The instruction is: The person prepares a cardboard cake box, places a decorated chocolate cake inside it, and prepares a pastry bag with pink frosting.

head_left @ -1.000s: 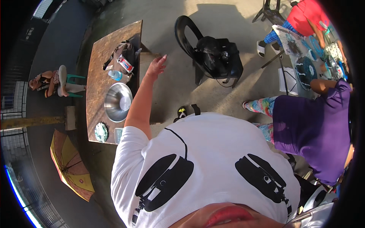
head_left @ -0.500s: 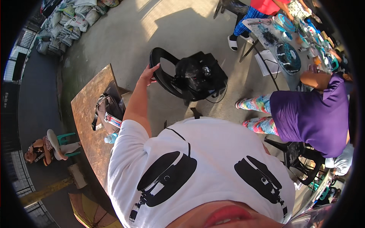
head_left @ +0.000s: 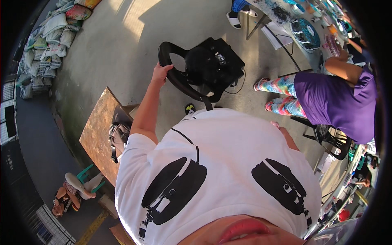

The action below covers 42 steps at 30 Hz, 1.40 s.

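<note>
While my left hand (head_left: 162,74) has its fingers wrapped around the back of the black chair (head_left: 176,79), the chair is in front of me, between the wooden table (head_left: 98,132) and the person in purple (head_left: 335,100). Dark things (head_left: 206,65) sit on its seat, so I think any move should be slow and level, or they might slide. I should mind the thin cord (head_left: 240,90) too. My right hand (head_left: 276,124) barely shows past the white shirt (head_left: 228,163); I can't tell what its fingers do.

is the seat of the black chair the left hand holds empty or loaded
Loaded: the black chair has dark items on its seat, a cord looping past the edge.
</note>
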### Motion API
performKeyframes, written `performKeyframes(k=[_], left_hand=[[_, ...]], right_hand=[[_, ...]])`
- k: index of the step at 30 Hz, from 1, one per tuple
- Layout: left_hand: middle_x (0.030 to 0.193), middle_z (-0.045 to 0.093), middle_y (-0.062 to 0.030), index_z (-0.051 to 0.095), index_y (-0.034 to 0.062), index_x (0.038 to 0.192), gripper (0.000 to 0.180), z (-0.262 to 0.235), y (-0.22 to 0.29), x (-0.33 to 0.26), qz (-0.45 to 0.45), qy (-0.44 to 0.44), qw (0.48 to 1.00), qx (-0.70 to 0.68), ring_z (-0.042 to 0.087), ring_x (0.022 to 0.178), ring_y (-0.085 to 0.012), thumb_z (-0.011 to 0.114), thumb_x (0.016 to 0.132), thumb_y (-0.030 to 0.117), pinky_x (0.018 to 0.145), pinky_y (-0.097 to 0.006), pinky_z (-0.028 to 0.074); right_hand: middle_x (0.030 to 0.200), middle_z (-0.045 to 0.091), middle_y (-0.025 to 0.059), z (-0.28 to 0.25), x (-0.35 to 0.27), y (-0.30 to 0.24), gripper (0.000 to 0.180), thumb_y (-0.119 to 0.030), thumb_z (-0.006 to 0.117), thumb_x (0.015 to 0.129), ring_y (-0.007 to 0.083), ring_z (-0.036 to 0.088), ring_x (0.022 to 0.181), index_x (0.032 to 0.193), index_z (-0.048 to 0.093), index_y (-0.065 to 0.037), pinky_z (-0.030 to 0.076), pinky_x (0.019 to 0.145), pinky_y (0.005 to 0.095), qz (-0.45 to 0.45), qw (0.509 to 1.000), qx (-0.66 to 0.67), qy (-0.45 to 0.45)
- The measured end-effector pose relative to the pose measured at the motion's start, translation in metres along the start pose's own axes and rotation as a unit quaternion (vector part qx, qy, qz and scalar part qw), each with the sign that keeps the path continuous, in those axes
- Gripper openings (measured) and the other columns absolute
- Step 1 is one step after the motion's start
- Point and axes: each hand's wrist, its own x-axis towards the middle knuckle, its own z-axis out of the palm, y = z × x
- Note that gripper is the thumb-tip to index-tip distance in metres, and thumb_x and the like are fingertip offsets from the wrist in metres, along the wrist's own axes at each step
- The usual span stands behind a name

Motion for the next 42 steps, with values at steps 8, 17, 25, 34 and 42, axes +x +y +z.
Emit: performKeyframes(k=[8, 17, 25, 34, 42], left_hand=[[0.077, 0.053, -0.0031, 0.047, 0.0063, 0.101, 0.040, 0.019, 0.037, 0.112, -0.011, -0.096, 0.991, 0.096, 0.051, 0.065, -0.0124, 0.064, 0.064, 0.005, 0.057, -0.025, 0.041], [0.095, 0.055, -0.0085, 0.040, 0.0046, 0.111, 0.046, 0.054, 0.096, 0.218, -0.051, -0.198, 0.966, 0.158, 0.056, 0.080, -0.0183, 0.060, 0.069, 0.003, 0.068, -0.030, 0.047], [0.079, 0.054, -0.0041, 0.045, 0.0048, 0.103, 0.040, 0.059, 0.107, 0.306, -0.051, -0.270, 0.949, 0.156, 0.052, 0.066, -0.0140, 0.062, 0.068, 0.007, 0.057, -0.027, 0.042], [0.079, 0.055, -0.0058, 0.043, 0.0032, 0.107, 0.047, 0.058, 0.109, 0.351, 0.045, -0.345, 0.901, 0.260, 0.050, 0.056, -0.0120, 0.064, 0.069, 0.023, 0.046, -0.025, 0.040], [0.079, 0.052, -0.0136, 0.011, 0.0046, 0.130, 0.088, 0.014, 0.175, 0.418, -0.043, -0.516, 0.784, 0.344, 0.050, 0.063, -0.0192, 0.053, 0.070, 0.054, 0.051, -0.029, 0.041]], right_hand=[[0.063, 0.055, 0.0060, 0.011, -0.028, -0.085, 0.027, -0.023, 0.065, 0.069, 0.0150, 0.048, 0.053, 0.076, 0.057, 0.003, 0.041, 0.051, 0.0321, 0.057, 0.998, 0.033, 0.022], [0.067, 0.058, 0.0131, 0.019, -0.026, -0.173, 0.038, -0.031, 0.066, 0.066, 0.0198, 0.054, 0.058, 0.076, 0.057, 0.005, 0.042, 0.059, 0.0313, 0.032, 0.990, 0.088, 0.104], [0.074, 0.059, 0.0153, -0.021, -0.037, -0.318, 0.042, -0.033, 0.063, 0.069, 0.0216, 0.057, 0.069, 0.085, 0.055, 0.005, 0.042, 0.064, 0.0330, -0.022, 0.970, 0.095, 0.224], [0.082, 0.053, 0.0002, -0.056, -0.013, -0.591, 0.034, -0.022, 0.063, 0.074, 0.0077, 0.047, 0.072, 0.095, 0.052, 0.001, 0.040, 0.063, 0.0239, -0.194, 0.847, 0.369, 0.331], [0.068, 0.049, 0.0021, -0.051, 0.061, -0.790, 0.018, -0.024, 0.056, 0.079, 0.0140, 0.050, 0.062, 0.085, 0.049, -0.008, 0.044, 0.063, 0.0320, -0.371, 0.635, 0.634, 0.237]])
